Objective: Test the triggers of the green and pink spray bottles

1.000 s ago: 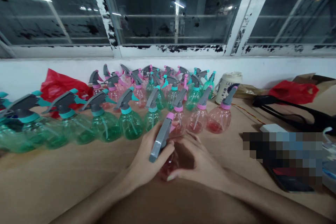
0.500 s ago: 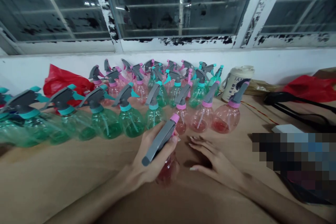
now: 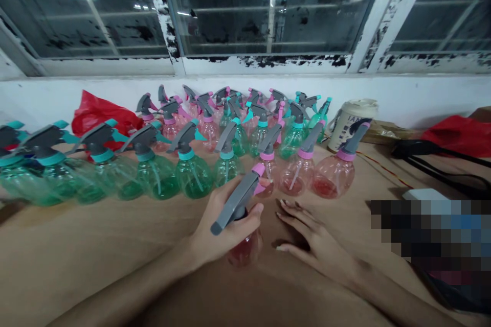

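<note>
A spray bottle with a clear pink body, a grey head and a pink nozzle stands near the middle of the table. My left hand is wrapped round its neck, beneath the head. To the right of that bottle, my right hand rests on the tabletop with its fingers stretched out, holding nothing. Just beyond my hands runs a row of spray bottles: green ones on the left, and pink ones on the right, each with some liquid low inside.
Behind the row, more pink and green spray bottles stand close together by the wall. A paper cup is at the back right, near a red plastic bag and a black strap. Another red bag lies at the back left.
My left thumb and fingers have shifted lower, off the pink nozzle, and still grip the bottle. The view has moved slightly. My right hand remains on the table.
</note>
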`<control>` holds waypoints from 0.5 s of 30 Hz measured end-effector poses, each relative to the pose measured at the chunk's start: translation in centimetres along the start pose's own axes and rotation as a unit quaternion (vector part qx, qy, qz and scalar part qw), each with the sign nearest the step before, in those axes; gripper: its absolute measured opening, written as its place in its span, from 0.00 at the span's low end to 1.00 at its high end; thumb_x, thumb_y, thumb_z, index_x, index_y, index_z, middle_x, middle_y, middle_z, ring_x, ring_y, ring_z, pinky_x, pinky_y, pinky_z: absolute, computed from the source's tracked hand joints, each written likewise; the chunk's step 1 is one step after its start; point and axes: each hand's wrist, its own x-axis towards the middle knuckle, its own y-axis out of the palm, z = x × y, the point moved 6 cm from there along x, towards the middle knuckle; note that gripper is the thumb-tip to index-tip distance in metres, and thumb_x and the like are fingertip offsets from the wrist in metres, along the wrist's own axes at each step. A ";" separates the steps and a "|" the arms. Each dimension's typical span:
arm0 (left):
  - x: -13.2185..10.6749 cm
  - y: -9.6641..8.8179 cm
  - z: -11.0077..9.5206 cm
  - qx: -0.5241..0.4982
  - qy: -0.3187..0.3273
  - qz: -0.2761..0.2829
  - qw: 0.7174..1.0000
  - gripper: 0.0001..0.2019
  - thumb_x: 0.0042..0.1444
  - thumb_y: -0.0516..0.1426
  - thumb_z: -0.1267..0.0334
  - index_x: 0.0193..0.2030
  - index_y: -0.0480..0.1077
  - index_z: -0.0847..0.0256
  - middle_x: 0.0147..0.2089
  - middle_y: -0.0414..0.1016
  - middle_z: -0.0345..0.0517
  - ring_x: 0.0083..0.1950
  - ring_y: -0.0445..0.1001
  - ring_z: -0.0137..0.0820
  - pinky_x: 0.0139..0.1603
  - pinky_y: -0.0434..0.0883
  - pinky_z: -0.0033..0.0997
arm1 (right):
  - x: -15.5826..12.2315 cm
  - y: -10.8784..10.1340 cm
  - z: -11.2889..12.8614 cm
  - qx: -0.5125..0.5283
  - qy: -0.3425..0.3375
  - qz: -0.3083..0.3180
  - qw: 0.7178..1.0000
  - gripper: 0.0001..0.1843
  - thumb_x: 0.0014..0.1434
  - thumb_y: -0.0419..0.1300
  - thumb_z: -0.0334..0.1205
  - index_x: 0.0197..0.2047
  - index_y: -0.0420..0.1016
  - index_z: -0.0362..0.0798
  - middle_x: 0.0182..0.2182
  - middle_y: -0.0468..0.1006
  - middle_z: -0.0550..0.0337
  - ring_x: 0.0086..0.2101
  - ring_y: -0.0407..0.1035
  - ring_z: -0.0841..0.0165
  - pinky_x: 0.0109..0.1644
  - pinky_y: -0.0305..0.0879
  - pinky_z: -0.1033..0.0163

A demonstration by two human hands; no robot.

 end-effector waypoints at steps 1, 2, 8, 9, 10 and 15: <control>0.1 0.1 0.0 0.000 0.002 -0.001 1.000 0.03 0.51 0.54 0.62 0.32 0.62 0.55 0.24 0.58 0.33 0.24 0.59 0.27 0.23 0.63 0.27 | 0.0 0.0 0.0 0.003 0.001 0.000 1.000 0.30 0.61 0.58 0.55 0.63 0.65 0.52 0.64 0.64 0.51 0.63 0.57 0.55 0.65 0.56 0.41; 0.2 0.2 0.0 0.000 0.004 -0.002 1.000 0.03 0.51 0.54 0.62 0.32 0.63 0.55 0.24 0.59 0.33 0.24 0.59 0.27 0.24 0.63 0.27 | 0.0 0.0 0.0 0.006 0.002 0.002 1.000 0.30 0.61 0.58 0.55 0.63 0.65 0.52 0.64 0.64 0.51 0.63 0.57 0.55 0.65 0.56 0.41; 0.6 0.4 0.3 -0.012 -0.003 -0.012 1.000 0.04 0.49 0.53 0.65 0.28 0.59 0.54 0.23 0.60 0.33 0.24 0.61 0.28 0.24 0.64 0.28 | 0.1 0.1 -0.1 0.001 0.013 0.029 0.999 0.32 0.61 0.57 0.55 0.64 0.63 0.49 0.63 0.64 0.51 0.63 0.56 0.55 0.65 0.55 0.42; 0.6 0.4 0.3 -0.014 -0.005 -0.008 1.000 0.04 0.48 0.53 0.66 0.29 0.59 0.54 0.23 0.60 0.33 0.24 0.62 0.28 0.24 0.64 0.28 | 0.1 0.1 -0.1 0.000 0.014 0.033 0.999 0.32 0.61 0.57 0.55 0.64 0.64 0.49 0.63 0.65 0.50 0.63 0.57 0.55 0.65 0.55 0.42; 0.6 0.4 0.3 -0.014 -0.004 -0.004 1.000 0.03 0.48 0.52 0.66 0.29 0.60 0.54 0.23 0.60 0.33 0.24 0.62 0.28 0.24 0.64 0.29 | 0.1 0.1 -0.1 0.001 0.015 0.034 0.999 0.32 0.61 0.57 0.55 0.64 0.64 0.49 0.63 0.65 0.50 0.63 0.57 0.55 0.65 0.56 0.42; 0.6 0.1 -0.1 0.004 0.020 -0.002 1.000 0.01 0.48 0.51 0.65 0.28 0.60 0.54 0.25 0.62 0.35 0.25 0.63 0.29 0.27 0.65 0.31 | 0.1 -0.1 -0.1 0.000 0.021 0.028 0.999 0.31 0.60 0.58 0.55 0.64 0.64 0.53 0.63 0.66 0.52 0.62 0.59 0.54 0.64 0.59 0.42</control>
